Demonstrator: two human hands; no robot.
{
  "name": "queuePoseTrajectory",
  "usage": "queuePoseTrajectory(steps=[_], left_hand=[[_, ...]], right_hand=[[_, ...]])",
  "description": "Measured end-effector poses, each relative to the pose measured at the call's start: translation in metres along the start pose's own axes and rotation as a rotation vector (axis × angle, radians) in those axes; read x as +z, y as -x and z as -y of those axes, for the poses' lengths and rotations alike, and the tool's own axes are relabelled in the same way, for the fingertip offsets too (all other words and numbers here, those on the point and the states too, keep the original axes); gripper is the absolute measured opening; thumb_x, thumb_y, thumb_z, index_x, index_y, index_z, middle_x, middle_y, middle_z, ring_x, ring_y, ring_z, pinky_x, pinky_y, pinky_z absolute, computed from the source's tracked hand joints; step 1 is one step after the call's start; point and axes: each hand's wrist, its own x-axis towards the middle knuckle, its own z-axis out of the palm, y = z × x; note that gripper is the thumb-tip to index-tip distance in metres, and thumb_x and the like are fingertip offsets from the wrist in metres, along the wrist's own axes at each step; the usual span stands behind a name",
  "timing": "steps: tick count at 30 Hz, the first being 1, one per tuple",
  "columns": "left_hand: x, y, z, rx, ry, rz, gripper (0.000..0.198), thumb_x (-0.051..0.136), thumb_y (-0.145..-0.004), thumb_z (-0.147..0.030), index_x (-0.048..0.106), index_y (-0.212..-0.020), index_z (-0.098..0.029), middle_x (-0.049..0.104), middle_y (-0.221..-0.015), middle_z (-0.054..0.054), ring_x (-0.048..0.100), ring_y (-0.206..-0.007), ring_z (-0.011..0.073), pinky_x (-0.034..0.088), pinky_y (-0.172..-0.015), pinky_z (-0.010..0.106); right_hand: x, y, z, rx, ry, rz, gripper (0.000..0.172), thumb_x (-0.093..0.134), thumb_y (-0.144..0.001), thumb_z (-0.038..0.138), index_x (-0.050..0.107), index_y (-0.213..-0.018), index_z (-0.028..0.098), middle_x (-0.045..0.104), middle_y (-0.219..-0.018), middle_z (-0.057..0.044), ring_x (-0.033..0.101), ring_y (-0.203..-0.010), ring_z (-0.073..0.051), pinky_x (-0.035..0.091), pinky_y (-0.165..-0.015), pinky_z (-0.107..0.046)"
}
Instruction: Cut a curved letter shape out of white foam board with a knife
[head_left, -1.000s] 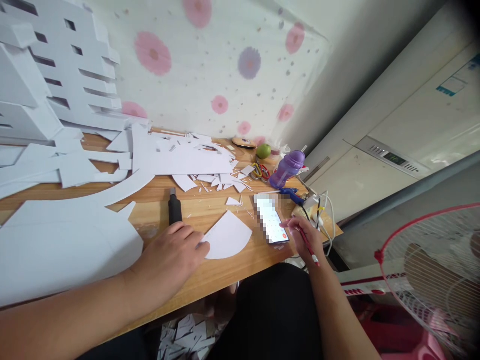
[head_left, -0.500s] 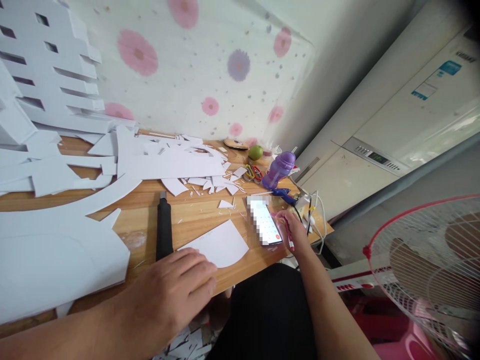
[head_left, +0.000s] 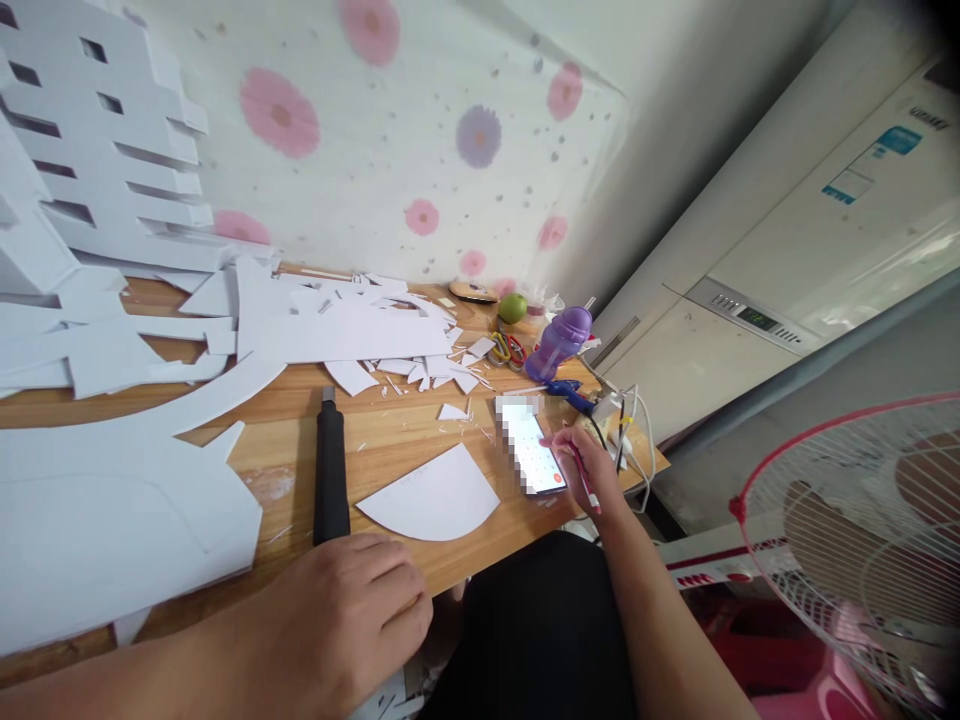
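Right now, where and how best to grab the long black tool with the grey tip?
Probably mid-length on the long black tool, from above, thumb and fingers across its long sides. It lies flat and narrow, grey tip pointing away from the person; the left hand is by its near end.

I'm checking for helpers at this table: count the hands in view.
2. The left hand is at the near edge of the table, by the black tool; the right hand is at the phone, holding a red pencil.

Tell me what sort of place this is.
Probably a craft corner in a home: white cut pieces cover part of the wooden table, flowered sheeting hangs behind it, and a fan stands nearby.
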Motion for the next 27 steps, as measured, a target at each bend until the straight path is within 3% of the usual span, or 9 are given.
queuePoseTrajectory(steps=[6, 11, 13, 21, 27], left_hand=[[0.002, 0.002, 0.003, 0.014, 0.003, 0.000, 0.018, 0.050, -0.084, -0.007, 0.061, -0.085, -0.022, 0.063, -0.076, 0.001, 0.055, -0.068, 0.0178, 0.051, -0.067, 0.032], [0.000, 0.001, 0.003, -0.007, 0.010, -0.016, 0.019, 0.048, -0.087, -0.009, 0.061, -0.082, -0.021, 0.062, -0.074, 0.001, 0.055, -0.068, 0.0179, 0.050, -0.067, 0.031], [-0.001, 0.000, 0.002, -0.006, 0.002, -0.016, 0.019, 0.047, -0.088, -0.010, 0.061, -0.080, -0.021, 0.061, -0.073, 0.002, 0.055, -0.067, 0.0179, 0.050, -0.066, 0.031], [0.003, 0.005, 0.006, -0.007, -0.017, 0.003, 0.017, 0.050, -0.083, -0.007, 0.060, -0.080, -0.021, 0.062, -0.074, 0.002, 0.057, -0.068, 0.0186, 0.053, -0.066, 0.032], [-0.013, -0.003, 0.007, -0.049, -0.055, -0.219, 0.022, 0.046, -0.090, -0.014, 0.066, -0.086, -0.023, 0.067, -0.072, 0.002, 0.059, -0.066, 0.0163, 0.052, -0.067, 0.028]], right_hand=[[-0.004, 0.003, 0.006, -0.055, -0.009, 0.030, 0.015, 0.049, -0.083, 0.020, 0.062, -0.077, 0.025, 0.073, -0.081, -0.002, 0.065, -0.074, -0.022, 0.053, -0.073, -0.036], [-0.004, 0.010, 0.017, -0.117, -0.013, 0.000, 0.024, 0.049, -0.080, 0.013, 0.057, -0.061, 0.026, 0.070, -0.063, 0.002, 0.063, -0.068, -0.021, 0.041, -0.103, -0.051], [-0.003, 0.012, 0.019, -0.138, -0.010, 0.005, 0.025, 0.050, -0.078, 0.012, 0.059, -0.060, 0.026, 0.070, -0.062, 0.003, 0.062, -0.064, -0.020, 0.035, -0.109, -0.053], [-0.003, 0.016, 0.014, -0.148, -0.038, -0.087, 0.025, 0.050, -0.082, 0.014, 0.057, -0.060, 0.025, 0.069, -0.062, 0.003, 0.065, -0.065, -0.018, 0.035, -0.109, -0.052], [-0.011, 0.020, 0.013, -0.107, -0.096, -0.200, 0.013, 0.050, -0.086, 0.019, 0.051, -0.074, 0.024, 0.074, -0.072, 0.001, 0.070, -0.074, -0.020, 0.042, -0.104, -0.049]])
